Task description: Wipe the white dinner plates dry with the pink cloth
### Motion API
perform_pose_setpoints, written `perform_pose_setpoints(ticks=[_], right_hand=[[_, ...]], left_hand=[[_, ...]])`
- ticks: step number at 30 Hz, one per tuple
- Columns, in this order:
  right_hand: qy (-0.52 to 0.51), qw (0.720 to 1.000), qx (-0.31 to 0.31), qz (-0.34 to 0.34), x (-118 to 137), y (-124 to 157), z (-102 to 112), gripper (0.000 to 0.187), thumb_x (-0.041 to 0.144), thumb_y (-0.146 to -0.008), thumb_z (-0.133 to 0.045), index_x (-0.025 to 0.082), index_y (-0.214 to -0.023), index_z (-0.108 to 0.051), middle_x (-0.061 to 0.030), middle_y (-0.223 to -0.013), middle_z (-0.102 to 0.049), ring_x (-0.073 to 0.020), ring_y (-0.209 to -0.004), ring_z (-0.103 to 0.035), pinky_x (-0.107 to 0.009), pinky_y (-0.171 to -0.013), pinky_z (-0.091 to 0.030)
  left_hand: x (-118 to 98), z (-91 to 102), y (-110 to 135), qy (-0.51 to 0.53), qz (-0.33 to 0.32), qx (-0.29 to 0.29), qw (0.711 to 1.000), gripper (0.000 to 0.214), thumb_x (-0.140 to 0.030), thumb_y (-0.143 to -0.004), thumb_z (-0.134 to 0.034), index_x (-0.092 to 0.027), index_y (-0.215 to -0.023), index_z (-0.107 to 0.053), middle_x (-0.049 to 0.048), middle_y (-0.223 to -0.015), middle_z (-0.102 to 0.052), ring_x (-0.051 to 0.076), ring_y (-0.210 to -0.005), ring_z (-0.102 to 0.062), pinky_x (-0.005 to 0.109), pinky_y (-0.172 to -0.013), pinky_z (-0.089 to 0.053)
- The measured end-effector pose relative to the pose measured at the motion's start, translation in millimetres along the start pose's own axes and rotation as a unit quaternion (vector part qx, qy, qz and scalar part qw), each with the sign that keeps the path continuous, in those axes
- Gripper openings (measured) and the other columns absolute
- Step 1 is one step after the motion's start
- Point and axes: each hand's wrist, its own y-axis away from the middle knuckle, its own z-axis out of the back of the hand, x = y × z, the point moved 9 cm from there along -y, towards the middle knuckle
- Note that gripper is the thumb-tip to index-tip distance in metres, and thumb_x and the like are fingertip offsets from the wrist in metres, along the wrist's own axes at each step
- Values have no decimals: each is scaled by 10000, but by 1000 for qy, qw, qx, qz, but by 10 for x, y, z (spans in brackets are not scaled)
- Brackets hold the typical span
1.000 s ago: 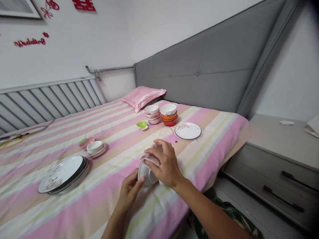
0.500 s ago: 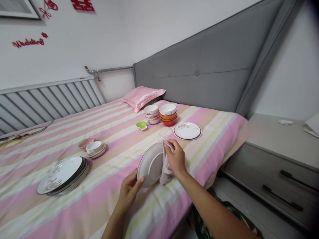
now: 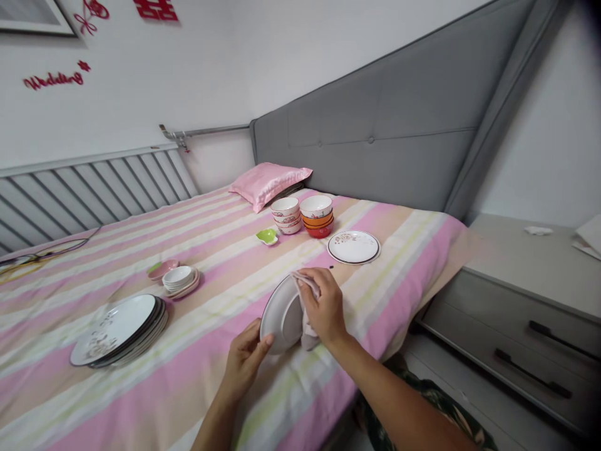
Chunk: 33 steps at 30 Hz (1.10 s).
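Observation:
A white plate (image 3: pixel 280 316) with a dark rim is tilted above the bed, its underside facing me. My left hand (image 3: pixel 246 357) grips its lower left edge, thumb on the underside. My right hand (image 3: pixel 323 304) is closed on a pale pink cloth (image 3: pixel 307 329), pressed to the plate's right side and hiding part of it. Beyond my right hand, a flower-patterned plate (image 3: pixel 354 247) lies flat on top of what looks like another. To the left, a stack of plates (image 3: pixel 124 329) rests on the striped sheet.
White bowls (image 3: pixel 285 216) and a stack of white, orange and red bowls (image 3: pixel 317 216) stand near the pink pillow (image 3: pixel 270 183). A green leaf-shaped dish (image 3: pixel 267 237) sits beside them. Small dishes (image 3: pixel 179 279) lie at mid-left. A grey nightstand (image 3: pixel 511 338) is right of the bed.
My right hand and the cloth have slid slightly left over the plate's underside, covering more of it. A small dark speck now shows on the sheet. My left hand holds nearly still.

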Motion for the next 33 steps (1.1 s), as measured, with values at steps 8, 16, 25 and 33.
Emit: perform_pose_setpoints(ticks=[8, 16, 25, 33], right_hand=[[87, 970, 135, 184, 549, 334, -348, 269, 141, -825, -504, 233, -1036, -643, -72, -1003, -573, -189, -921, -544, -328, -811, -480], [124, 938, 178, 270, 743, 573, -522, 228, 121, -830, -499, 237, -941, -661, -32, -955, -620, -166, -811, -527, -293, -705, -471], [23, 996, 41, 71, 311, 104, -196, 166, 214, -830, -544, 215, -956, -652, -69, -945, -581, -185, -926, -551, -331, -827, -482], [-90, 954, -7, -285, -912, 80, -95, 297, 357, -764, -533, 181, -983, -629, -72, -989, -639, -212, -958, -564, -336, -855, -433]], left_hand=[[-16, 15, -4, 19, -2, -15, 1000, 224, -345, -801, -605, -125, -822, -640, 58, -783, -600, 180, -741, -537, 260, -669, -458], [41, 77, 13, 2, -15, -48, 999, 238, -343, -689, -712, -131, -738, -616, 34, -706, -648, 174, -652, -573, 261, -615, -476], [85, -91, 3, 28, 43, 36, 998, 404, -300, -769, -654, -145, -1134, -583, 110, -1066, -656, 258, -971, -586, 340, -840, -464], [87, -123, 1, 23, 37, 56, 997, 344, -313, -789, -633, -148, -1091, -628, 122, -1095, -644, 275, -1017, -571, 360, -874, -450]])
